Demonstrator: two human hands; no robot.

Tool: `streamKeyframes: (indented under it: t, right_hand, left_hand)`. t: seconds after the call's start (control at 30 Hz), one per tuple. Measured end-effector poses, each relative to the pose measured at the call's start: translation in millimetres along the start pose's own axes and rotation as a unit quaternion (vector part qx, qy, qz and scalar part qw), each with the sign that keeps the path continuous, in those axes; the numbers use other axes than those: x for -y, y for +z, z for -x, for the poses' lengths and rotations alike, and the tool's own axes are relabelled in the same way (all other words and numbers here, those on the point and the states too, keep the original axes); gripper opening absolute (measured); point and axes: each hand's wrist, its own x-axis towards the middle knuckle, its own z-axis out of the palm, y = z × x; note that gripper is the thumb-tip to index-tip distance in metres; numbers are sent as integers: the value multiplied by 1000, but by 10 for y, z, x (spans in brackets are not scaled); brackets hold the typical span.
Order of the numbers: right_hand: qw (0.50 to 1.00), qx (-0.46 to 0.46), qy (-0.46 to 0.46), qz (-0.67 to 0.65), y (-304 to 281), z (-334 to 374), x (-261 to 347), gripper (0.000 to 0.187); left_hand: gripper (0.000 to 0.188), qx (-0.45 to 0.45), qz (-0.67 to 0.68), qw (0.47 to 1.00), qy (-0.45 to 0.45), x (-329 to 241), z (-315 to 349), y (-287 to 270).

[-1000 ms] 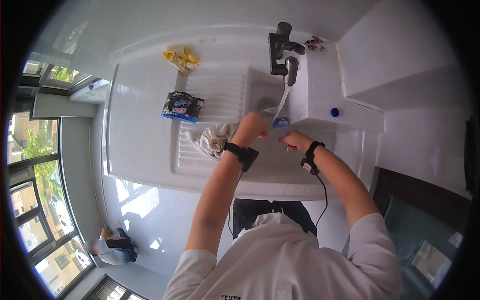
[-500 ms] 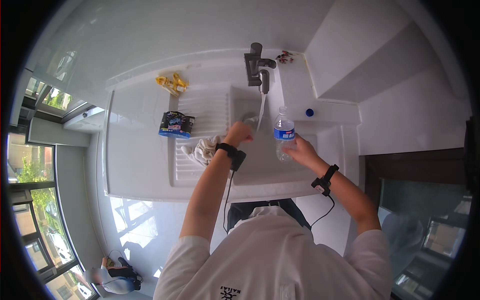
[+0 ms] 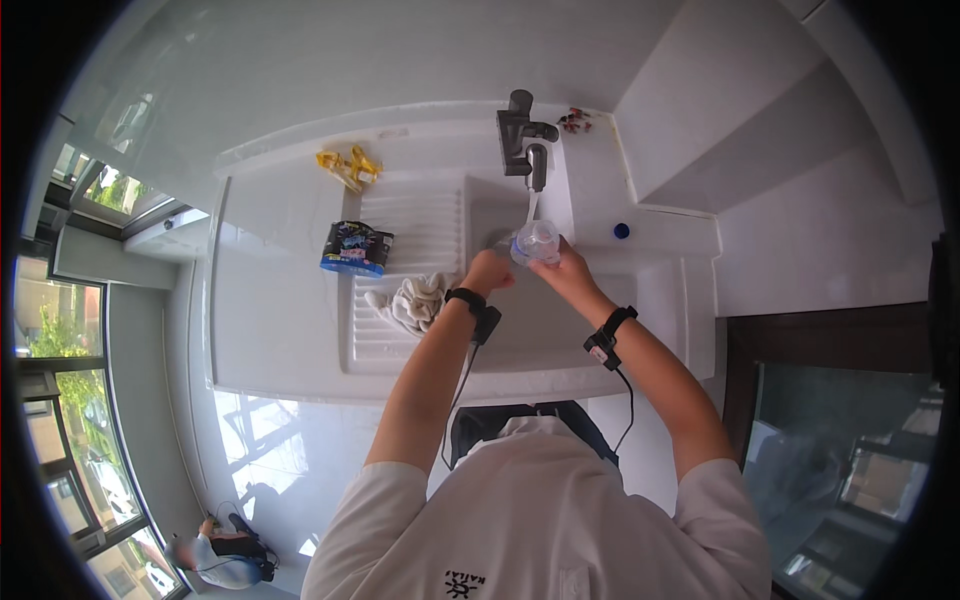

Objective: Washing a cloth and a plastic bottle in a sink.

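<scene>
so over on the far left of the white desk (image 3: 270, 330) there's a yellow thing (image 3: 348, 167) up by the wall, then a dark blue packet (image 3: 357, 249) and a bunch of white cloth (image 3: 412, 303) lying on the ribbed drainboard. the left hand (image 3: 487, 272) is curled up right next to the clear plastic bottle (image 3: 535, 242), can't tell if its grip is really on it. the right hand (image 3: 566, 268) has its grip wrapped round that bottle, over the sink under the dark faucet (image 3: 525, 135). a blue cap (image 3: 621, 231) sits on the ledge to the right.
</scene>
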Motion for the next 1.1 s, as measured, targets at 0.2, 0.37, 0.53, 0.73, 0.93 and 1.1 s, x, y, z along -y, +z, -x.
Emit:
streamKeyframes:
  t: [0.2,0.37,0.53,0.73,0.93,1.1]
  right_hand:
    - [993,88,19,75,122,-150,-47,47]
    - [993,71,12,96,115,-52,-111,49]
    - [996,29,-20,78,257,-21,45,51]
    - [994,-15,9,112,344,-140,170,45]
    - [986,-62,1,157,449,-216,91,45]
    - [986,-57,11,157,452,-184,31,56]
  left_hand:
    - [20,-79,148,968,-189,-45,172,-145]
    - [30,-136,270,911,-282,-620,279,-319]
    - [26,-79,321,895,-300,-517,261,-372]
    - [33,-115,217,945,-217,-534,375,-297]
    - [54,-138,390,861,-296,-960,495,-521]
    - [61,-140,345,881,-290,-917,496,-514]
